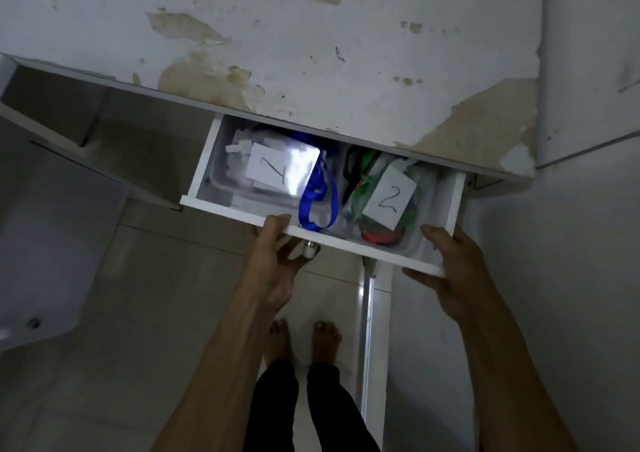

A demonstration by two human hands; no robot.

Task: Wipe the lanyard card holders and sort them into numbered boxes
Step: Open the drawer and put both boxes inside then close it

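A white drawer [349,242] stands pulled out from under a worn white tabletop. Inside sit two clear plastic boxes side by side. The left box [221,174] carries a paper label marked 1 and holds white card holders. A blue lanyard [317,195] hangs over its right side and the drawer front. The right box [420,209] carries a label marked 2 and holds green, red and black lanyards. My left hand [277,261] grips the drawer front near its metal knob, thumb on the top edge. My right hand [453,271] holds the drawer's right front corner.
The peeling tabletop [311,53] overhangs the drawer's back. A white cabinet panel [585,71] stands at the right. Below are a tiled floor [156,313], my bare feet and a white vertical rail [367,330]. Another white furniture piece [41,261] sits at the left.
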